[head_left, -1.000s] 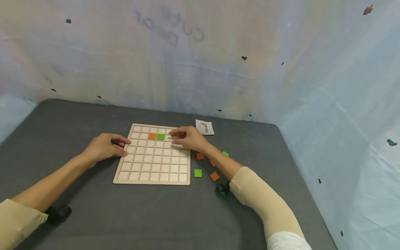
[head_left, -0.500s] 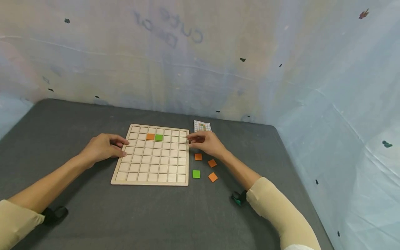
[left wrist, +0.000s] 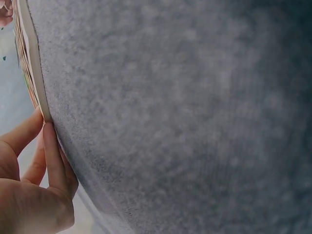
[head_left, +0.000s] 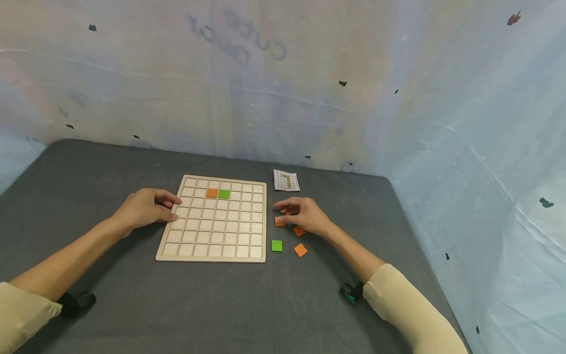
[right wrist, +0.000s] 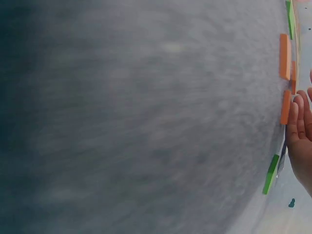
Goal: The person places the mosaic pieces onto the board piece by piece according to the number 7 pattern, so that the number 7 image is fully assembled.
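Wooden grid board (head_left: 216,226) is lying on the tabletop (head_left: 199,305); your left hand (head_left: 145,209) is pinching its left edge. Your right hand (head_left: 308,216), loosely open, is reaching to an orange tile (head_left: 279,223) beside the board (contact: can't tell).

Backdrop (head_left: 309,113): mirrored handwriting (head_left: 260,40), "cute" legible; second word beside it too faint.
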`<control>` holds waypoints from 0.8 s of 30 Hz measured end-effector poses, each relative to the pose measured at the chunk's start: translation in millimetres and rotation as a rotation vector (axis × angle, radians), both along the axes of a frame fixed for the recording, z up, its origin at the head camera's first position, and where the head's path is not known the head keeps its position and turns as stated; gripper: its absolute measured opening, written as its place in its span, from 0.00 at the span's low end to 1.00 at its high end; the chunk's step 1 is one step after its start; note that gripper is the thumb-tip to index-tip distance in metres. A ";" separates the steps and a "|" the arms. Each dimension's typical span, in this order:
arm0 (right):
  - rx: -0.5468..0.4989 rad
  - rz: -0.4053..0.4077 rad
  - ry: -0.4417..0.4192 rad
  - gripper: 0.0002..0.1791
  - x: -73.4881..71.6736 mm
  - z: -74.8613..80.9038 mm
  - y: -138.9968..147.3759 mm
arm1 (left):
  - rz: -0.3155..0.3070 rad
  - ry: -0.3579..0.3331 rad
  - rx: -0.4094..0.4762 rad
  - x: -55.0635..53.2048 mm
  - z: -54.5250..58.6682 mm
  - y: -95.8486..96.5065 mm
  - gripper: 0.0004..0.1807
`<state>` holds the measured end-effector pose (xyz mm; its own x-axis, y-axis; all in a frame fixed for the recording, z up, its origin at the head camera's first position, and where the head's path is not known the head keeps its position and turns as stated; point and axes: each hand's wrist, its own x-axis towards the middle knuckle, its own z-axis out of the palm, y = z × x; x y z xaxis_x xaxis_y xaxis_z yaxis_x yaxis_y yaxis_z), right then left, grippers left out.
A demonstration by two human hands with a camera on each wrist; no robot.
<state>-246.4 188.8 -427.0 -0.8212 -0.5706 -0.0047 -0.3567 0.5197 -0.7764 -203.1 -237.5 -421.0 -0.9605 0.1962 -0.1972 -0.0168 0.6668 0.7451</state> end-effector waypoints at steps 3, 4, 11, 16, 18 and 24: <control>0.027 -0.009 0.003 0.22 3.6 -1.1 4.0 | -0.011 -0.004 0.005 -1.0 0.4 -0.1 0.24; 0.036 -0.009 0.007 0.22 4.7 -1.6 5.0 | -0.013 -0.008 0.007 -1.4 0.7 -0.1 0.24; 0.081 0.030 0.087 0.24 9.1 -4.9 6.8 | -0.019 -0.013 0.003 -2.1 2.5 0.1 0.24; 0.090 -0.002 0.133 0.20 7.8 -6.9 4.4 | -0.029 -0.004 -0.018 -1.9 3.7 -0.7 0.23; 0.097 -0.016 0.139 0.18 6.9 -7.5 3.5 | -0.036 -0.002 -0.026 -2.0 4.6 -0.8 0.23; 0.114 -0.025 0.142 0.15 5.3 -9.0 1.9 | -0.045 0.005 -0.030 -1.7 3.8 0.2 0.23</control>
